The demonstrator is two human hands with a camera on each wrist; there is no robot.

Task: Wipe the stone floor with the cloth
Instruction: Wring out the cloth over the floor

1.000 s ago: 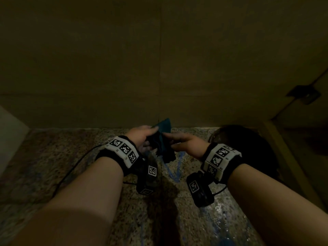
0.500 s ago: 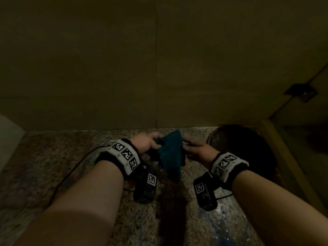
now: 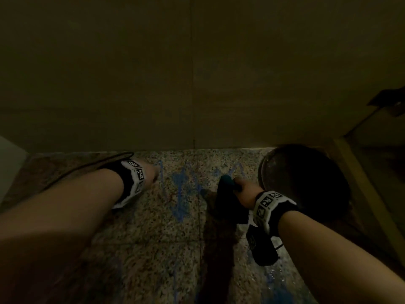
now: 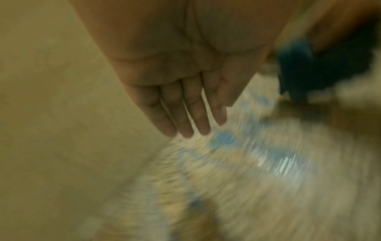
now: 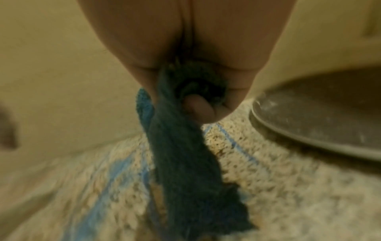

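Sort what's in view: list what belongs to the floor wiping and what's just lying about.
Job:
cloth, gripped by right hand
stone floor
blue marks
left hand, empty

Lying about:
round pan
wall

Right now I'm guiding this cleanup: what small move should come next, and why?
Probably lower the right hand so the hanging cloth meets the blue streaks on the stone floor. The cloth dangles from its grip, and the left hand is open, holding nothing.

We find no readable text, labels or numbers; only black-and-white square marker patterns on the left wristband [image 3: 136, 182] and right wristband [image 3: 268, 205], no letters or digits legible.
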